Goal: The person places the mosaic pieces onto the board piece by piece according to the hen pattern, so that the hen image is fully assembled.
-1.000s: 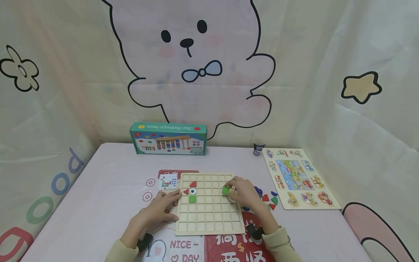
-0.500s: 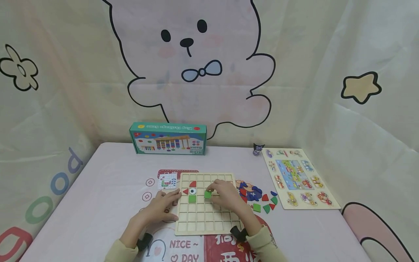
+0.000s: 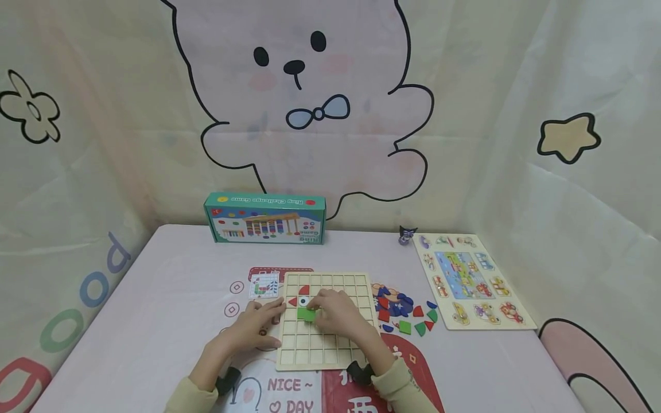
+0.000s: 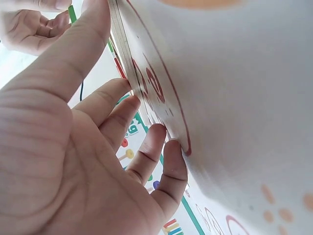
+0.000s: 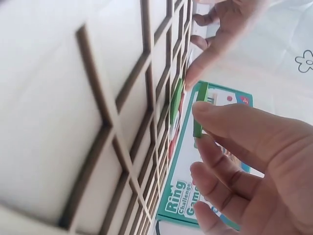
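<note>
Right wrist, unlike head, green tile (image 5: pixel 198 126) off board (image 5: pixel 132 110)

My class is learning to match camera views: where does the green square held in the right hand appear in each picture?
Head: the green square is in the lower half, just left of centre, held by the right hand.
Left wrist: near the upper left corner, only a sliver of the green square shows.
Right wrist: the green square is right of centre, edge-on.
Shared landmark: the Ring Challenge Game box, partly hidden in both wrist views.
</note>
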A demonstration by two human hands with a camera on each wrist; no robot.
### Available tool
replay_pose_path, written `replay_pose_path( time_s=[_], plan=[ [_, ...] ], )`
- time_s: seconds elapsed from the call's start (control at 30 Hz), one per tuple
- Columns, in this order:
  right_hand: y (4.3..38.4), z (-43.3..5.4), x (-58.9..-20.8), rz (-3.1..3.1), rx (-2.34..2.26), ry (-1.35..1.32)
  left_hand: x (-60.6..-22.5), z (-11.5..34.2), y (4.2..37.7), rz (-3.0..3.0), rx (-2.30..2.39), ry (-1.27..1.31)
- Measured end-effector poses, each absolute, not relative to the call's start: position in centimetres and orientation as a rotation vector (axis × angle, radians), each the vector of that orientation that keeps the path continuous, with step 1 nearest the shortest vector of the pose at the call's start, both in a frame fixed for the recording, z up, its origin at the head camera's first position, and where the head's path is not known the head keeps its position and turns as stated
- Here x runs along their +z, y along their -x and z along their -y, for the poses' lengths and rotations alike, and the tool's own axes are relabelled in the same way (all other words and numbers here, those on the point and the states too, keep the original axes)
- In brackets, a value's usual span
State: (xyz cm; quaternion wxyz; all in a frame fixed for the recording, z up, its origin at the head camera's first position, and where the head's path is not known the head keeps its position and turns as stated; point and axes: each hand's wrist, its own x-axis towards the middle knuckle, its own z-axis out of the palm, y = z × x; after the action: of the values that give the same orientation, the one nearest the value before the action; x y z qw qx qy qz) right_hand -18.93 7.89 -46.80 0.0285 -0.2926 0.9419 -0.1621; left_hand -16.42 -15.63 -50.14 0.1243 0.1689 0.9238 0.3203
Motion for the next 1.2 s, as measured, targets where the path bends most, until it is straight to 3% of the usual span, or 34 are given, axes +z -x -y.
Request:
replay_pose_path(
  time_s=[1.2],
  plan=[
    [17.7,-7.1,-47.8,-2.887,-0.429,1.004,-50.2,15.6,16.4,-2.695,0.922,-0.49]
  ],
)
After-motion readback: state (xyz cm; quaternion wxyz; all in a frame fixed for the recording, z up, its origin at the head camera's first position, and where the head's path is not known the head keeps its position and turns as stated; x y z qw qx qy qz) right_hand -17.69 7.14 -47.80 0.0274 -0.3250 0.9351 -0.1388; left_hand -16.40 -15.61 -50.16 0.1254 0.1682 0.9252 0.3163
